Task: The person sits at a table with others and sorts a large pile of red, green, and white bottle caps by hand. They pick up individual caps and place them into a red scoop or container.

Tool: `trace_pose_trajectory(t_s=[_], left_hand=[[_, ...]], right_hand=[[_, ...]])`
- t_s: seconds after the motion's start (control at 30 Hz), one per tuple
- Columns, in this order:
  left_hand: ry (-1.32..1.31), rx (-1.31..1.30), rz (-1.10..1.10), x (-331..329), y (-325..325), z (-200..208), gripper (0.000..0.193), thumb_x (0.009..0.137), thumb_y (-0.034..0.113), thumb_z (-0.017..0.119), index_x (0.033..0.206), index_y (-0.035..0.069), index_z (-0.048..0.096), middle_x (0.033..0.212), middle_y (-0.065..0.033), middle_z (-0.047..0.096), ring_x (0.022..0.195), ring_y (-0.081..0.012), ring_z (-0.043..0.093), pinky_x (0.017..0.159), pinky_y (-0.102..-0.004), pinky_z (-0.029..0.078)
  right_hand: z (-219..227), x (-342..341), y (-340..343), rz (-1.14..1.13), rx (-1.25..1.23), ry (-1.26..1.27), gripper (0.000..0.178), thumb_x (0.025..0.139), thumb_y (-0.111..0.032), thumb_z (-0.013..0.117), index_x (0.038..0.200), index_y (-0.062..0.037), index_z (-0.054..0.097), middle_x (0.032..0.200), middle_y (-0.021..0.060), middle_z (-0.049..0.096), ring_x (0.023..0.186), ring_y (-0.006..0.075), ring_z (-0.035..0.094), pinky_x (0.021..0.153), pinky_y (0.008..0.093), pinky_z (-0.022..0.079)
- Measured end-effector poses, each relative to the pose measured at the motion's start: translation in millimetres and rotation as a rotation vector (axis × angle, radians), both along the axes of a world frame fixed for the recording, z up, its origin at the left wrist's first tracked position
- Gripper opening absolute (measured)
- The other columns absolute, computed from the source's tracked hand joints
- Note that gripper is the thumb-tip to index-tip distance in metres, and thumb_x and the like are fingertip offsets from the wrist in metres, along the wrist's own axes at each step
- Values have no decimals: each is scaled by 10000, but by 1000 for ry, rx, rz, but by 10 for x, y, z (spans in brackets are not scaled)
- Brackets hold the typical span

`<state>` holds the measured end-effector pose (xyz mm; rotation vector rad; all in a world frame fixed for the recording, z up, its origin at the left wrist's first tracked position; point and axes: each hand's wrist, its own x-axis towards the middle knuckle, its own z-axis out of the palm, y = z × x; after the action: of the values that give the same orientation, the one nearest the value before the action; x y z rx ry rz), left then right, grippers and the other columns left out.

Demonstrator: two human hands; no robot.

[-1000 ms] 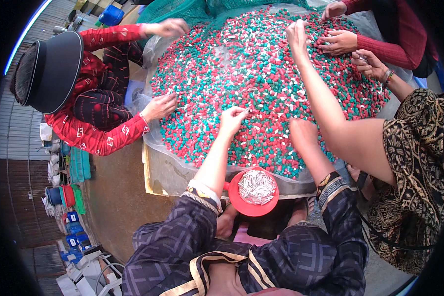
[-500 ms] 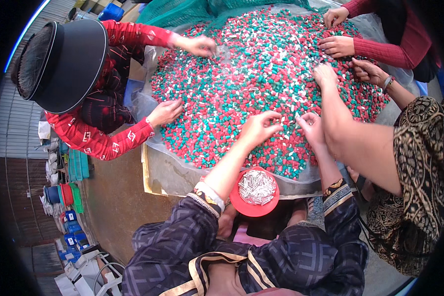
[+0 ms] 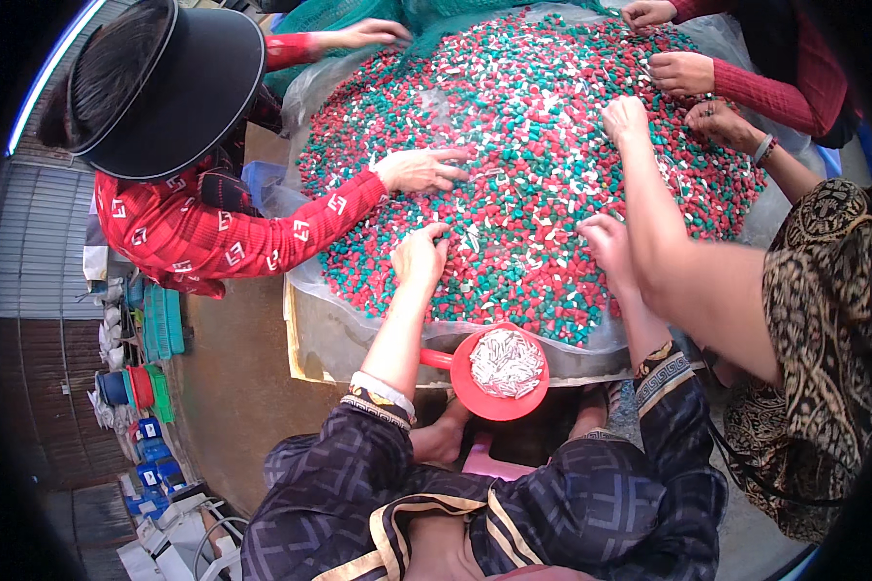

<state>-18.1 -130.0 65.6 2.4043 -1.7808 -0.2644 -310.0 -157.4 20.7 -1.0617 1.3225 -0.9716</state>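
A broad heap of small red, green and white pieces [image 3: 513, 276] is spread on clear plastic sheeting. My left hand [image 3: 420, 258] is low over the near left of the heap, its thumb and fingertips bent close together. On the right, my right hand [image 3: 610, 250] has its fingers drawn in just above the pieces, partly behind another person's forearm. Whatever either fingertip grip contains is too small to make out. Below the table's near edge, between my forearms, a red plastic dipper [image 3: 462, 389] holds many thin whitish sticks [image 3: 507, 364]. Its handle points left.
A person in a black hat [image 3: 189, 92] reaches across from the left. On the right, a bare forearm [image 3: 664, 208] crosses close to mine, and red sleeves [image 3: 775, 97] come in beyond it. Green netting [image 3: 455, 15] lies along the far edge. Baskets [image 3: 163, 321] line the left wall.
My left hand has moved left, away from my right hand, which has shifted slightly. The dipper's handle now shows. The hatted person's near hand has reached further in; their other hand has moved to the netting.
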Motion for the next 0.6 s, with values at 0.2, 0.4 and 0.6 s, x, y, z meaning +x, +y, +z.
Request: trace_pose_trajectory(t_s=[0.2, 0.4, 0.6], left_hand=[[161, 8, -531, -518, 107, -72, 158, 776, 192, 665, 925, 216, 712, 872, -39, 683, 804, -223, 656, 696, -351, 522], [163, 85, -650, -645, 36, -292, 144, 755, 224, 688, 886, 166, 698, 837, -55, 671, 794, -218, 652, 673, -355, 516], [904, 62, -368, -323, -40, -251, 98, 773, 125, 639, 825, 43, 625, 750, -46, 628, 665, -121, 571, 590, -245, 452]], right_hand=[[134, 305, 14, 302, -371, 1092, 169, 878, -152, 514, 919, -49, 641, 745, 113, 663, 714, 237, 673, 574, 359, 531], [43, 362, -14, 426, -379, 1313, 147, 880, -143, 465, 865, -93, 602, 742, 110, 659, 681, 242, 670, 573, 368, 535], [73, 281, 9, 301, -371, 1025, 123, 836, -127, 553, 890, -59, 639, 701, 96, 656, 656, 226, 665, 537, 351, 510]])
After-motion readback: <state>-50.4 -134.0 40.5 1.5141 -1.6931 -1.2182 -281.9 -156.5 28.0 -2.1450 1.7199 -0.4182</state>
